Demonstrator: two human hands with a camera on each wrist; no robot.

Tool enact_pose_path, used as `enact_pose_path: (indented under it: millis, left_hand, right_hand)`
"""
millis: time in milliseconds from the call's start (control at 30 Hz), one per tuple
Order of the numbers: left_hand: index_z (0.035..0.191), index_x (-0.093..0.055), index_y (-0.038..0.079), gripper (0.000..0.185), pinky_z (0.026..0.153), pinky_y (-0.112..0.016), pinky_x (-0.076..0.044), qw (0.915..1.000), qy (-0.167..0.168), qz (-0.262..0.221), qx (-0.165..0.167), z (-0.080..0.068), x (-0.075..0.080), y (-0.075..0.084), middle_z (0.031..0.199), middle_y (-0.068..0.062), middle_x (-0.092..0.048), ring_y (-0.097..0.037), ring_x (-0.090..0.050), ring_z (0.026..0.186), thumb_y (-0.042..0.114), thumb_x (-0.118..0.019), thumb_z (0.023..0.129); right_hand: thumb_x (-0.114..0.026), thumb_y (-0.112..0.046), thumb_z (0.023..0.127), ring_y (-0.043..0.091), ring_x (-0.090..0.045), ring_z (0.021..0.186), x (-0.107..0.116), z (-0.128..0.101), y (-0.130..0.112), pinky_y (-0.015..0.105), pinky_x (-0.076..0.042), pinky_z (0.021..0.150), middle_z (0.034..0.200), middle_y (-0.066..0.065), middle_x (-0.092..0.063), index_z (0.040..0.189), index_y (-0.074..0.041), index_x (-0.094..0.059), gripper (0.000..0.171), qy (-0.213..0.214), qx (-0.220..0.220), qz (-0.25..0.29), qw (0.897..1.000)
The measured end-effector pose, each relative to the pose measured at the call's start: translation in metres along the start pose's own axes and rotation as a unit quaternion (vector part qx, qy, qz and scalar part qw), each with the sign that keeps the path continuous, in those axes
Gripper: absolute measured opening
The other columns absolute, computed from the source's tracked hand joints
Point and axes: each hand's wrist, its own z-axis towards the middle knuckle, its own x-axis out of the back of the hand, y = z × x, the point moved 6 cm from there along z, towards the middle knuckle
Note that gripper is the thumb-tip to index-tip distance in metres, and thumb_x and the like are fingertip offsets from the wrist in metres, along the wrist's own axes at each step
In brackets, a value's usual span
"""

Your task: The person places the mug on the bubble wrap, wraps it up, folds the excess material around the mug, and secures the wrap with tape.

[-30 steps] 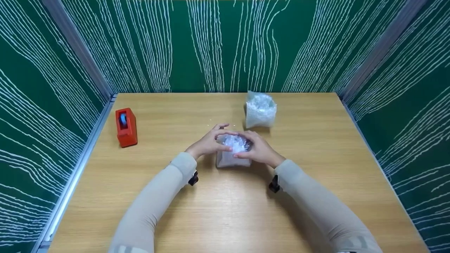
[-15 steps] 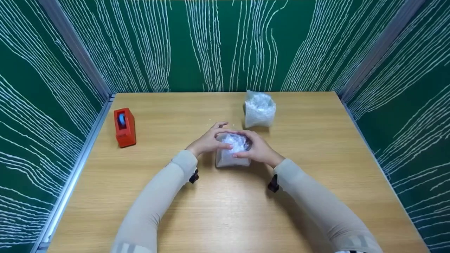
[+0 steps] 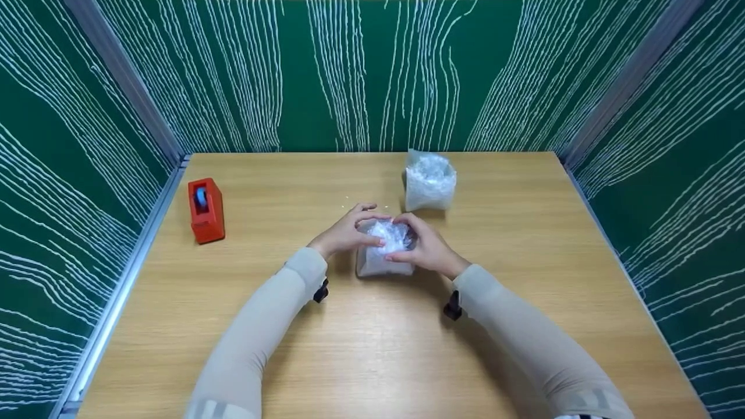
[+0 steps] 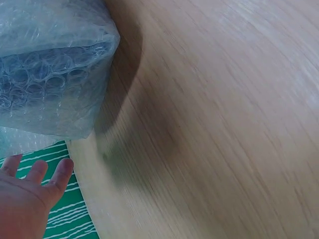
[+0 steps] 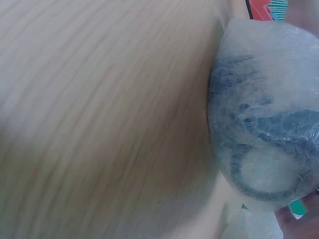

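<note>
A bubble-wrapped bundle (image 3: pixel 381 266) sits on the wooden table between both hands. My left hand (image 3: pixel 343 234) holds its left side, thumb over the front of the top and index finger behind. In the left wrist view, other fingers (image 4: pixel 59 175) stick out beyond the wrap (image 4: pixel 55 79). From the right, my right hand (image 3: pixel 432 249) grips it with thumb in front and bent index finger at the back of the top. Through the wrap (image 5: pixel 264 104) in the right wrist view, a dark ring shape shows; the thing inside is hidden.
Behind the right hand stands a second bubble-wrapped bundle (image 3: pixel 430 185). A red tape dispenser (image 3: pixel 208 214) with a blue roll is at the left. Small white bits lie behind the left hand. Green walls (image 3: pixel 326 75) with white lines enclose the table (image 3: pixel 372 343).
My right index finger has arched up slightly at the top of the bundle. Both hands and the bundle otherwise stay in place.
</note>
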Motion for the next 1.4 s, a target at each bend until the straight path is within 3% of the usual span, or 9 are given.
enact_pose_path:
  millis: [300,533,733,1000,1133,1233,1400]
  left_hand:
    - [0.153,-0.063,0.033,0.065,0.132,-0.070,-0.021,0.9998,-0.006,0.020,-0.001,0.000,-0.002,-0.002,0.178,-0.007,-0.032,-0.039,-0.026,0.165,0.042,-0.085,0.092]
    - [0.154,-0.061,0.036,0.068,0.131,-0.069,-0.023,0.9990,-0.008,0.045,0.006,0.000,0.000,-0.004,0.178,-0.009,-0.030,-0.038,-0.026,0.165,0.047,-0.085,0.092]
    - [0.155,-0.059,0.038,0.071,0.130,-0.071,-0.025,0.9970,-0.010,0.074,0.017,0.000,0.003,-0.006,0.178,-0.006,-0.029,-0.037,-0.025,0.165,0.054,-0.083,0.090]
    - [0.156,-0.058,0.037,0.072,0.130,-0.069,-0.028,0.9967,-0.007,0.076,0.027,0.000,0.005,-0.008,0.176,-0.006,-0.031,-0.037,-0.029,0.163,0.053,-0.083,0.091]
    - [0.160,-0.053,0.033,0.082,0.130,-0.068,-0.028,0.9969,0.007,0.072,0.030,0.000,0.006,-0.006,0.176,-0.007,-0.031,-0.037,-0.029,0.164,0.053,-0.086,0.088]
    - [0.158,-0.052,0.027,0.085,0.130,-0.066,-0.031,0.9977,0.025,0.062,0.015,-0.002,0.008,-0.004,0.171,-0.007,-0.038,-0.038,-0.032,0.162,0.052,-0.089,0.086]
    - [0.143,-0.063,0.027,0.067,0.126,-0.063,-0.037,0.9955,0.044,0.073,-0.041,-0.004,0.008,0.005,0.155,-0.003,-0.046,-0.036,-0.039,0.154,0.051,-0.090,0.087]
  right_hand:
    - [-0.093,-0.046,0.085,0.035,-0.057,0.139,0.000,-0.003,0.000,0.061,-0.047,0.119,0.152,0.011,-0.062,0.150,-0.027,-0.067,0.072,-0.014,0.015,-0.043,0.999]
    - [-0.091,-0.051,0.086,0.036,-0.054,0.142,0.002,-0.002,-0.002,0.062,-0.045,0.120,0.154,0.010,-0.060,0.150,-0.033,-0.066,0.071,-0.033,-0.003,-0.055,0.998]
    - [-0.091,-0.051,0.086,0.035,-0.055,0.140,0.002,-0.001,-0.003,0.061,-0.046,0.120,0.152,0.011,-0.060,0.149,-0.032,-0.067,0.070,-0.036,-0.004,-0.061,0.997]
    - [-0.090,-0.053,0.087,0.036,-0.054,0.142,0.002,0.000,-0.002,0.063,-0.044,0.121,0.153,0.011,-0.059,0.149,-0.034,-0.066,0.069,-0.036,-0.015,-0.062,0.997]
    - [-0.089,-0.054,0.087,0.036,-0.053,0.143,0.002,0.000,-0.002,0.064,-0.043,0.121,0.154,0.009,-0.059,0.149,-0.035,-0.066,0.069,-0.036,-0.020,-0.062,0.997]
    - [-0.091,-0.050,0.086,0.036,-0.054,0.141,0.002,0.000,-0.003,0.063,-0.044,0.121,0.152,0.010,-0.061,0.148,-0.031,-0.068,0.070,-0.030,-0.004,-0.059,0.998]
    - [-0.093,-0.046,0.085,0.035,-0.057,0.138,0.002,0.000,-0.004,0.061,-0.046,0.118,0.149,0.011,-0.063,0.147,-0.025,-0.069,0.070,-0.023,0.016,-0.054,0.998]
